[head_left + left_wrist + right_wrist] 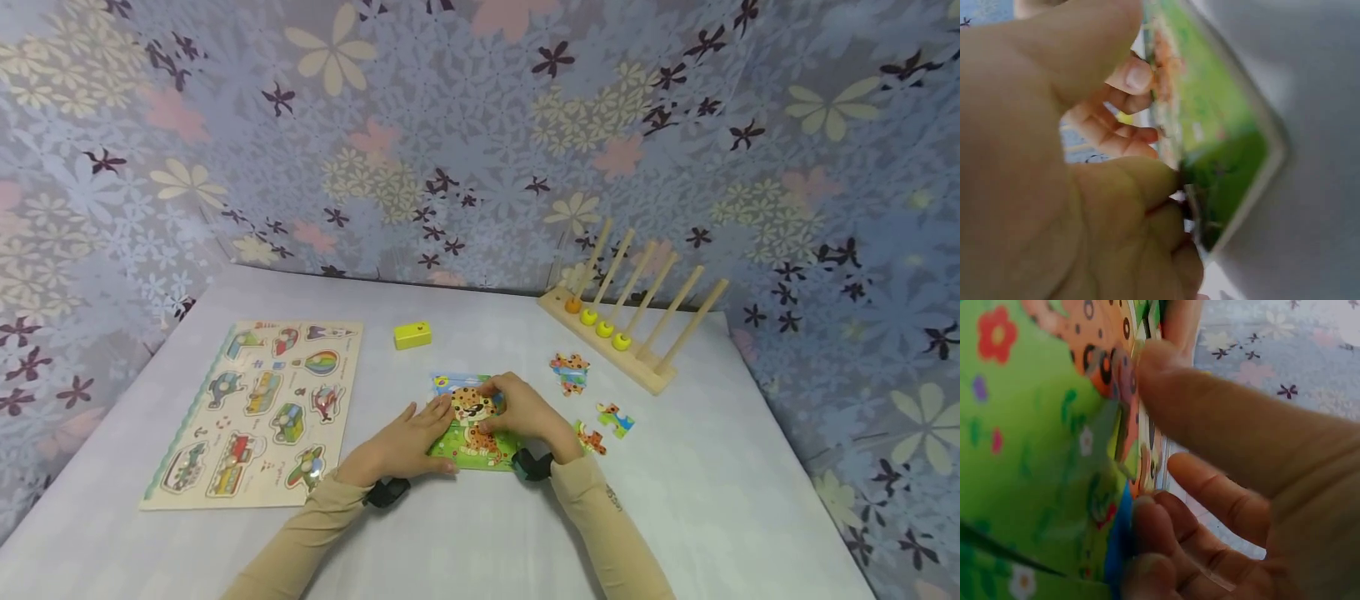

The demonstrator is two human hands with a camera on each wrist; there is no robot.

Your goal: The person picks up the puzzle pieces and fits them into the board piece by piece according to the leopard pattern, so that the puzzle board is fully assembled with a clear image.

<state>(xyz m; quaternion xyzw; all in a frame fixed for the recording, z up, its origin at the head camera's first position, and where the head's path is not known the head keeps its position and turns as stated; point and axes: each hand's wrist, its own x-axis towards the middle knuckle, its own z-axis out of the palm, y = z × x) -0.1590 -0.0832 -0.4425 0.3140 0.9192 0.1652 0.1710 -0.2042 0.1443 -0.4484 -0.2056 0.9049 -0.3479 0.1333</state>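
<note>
A jigsaw puzzle board (467,458) with a cartoon leopard on green grass lies before me. My left hand (408,440) rests on its left side, fingers stretched out and thumb by the near edge. My right hand (525,408) pinches a puzzle piece (472,403) with the leopard's face, over the board's upper part. In the right wrist view the thumb and fingertips press at the piece's edges; whether it sits fully flat I cannot tell. Loose leopard puzzle pieces (615,420) lie to the right of the board.
On the left lies a wooden vehicle peg puzzle (251,408). A yellow block (412,335) stands behind the board. At the back right is a wooden rack (645,371) with upright pegs and several beads. A flowered cloth (465,150) hangs behind the table.
</note>
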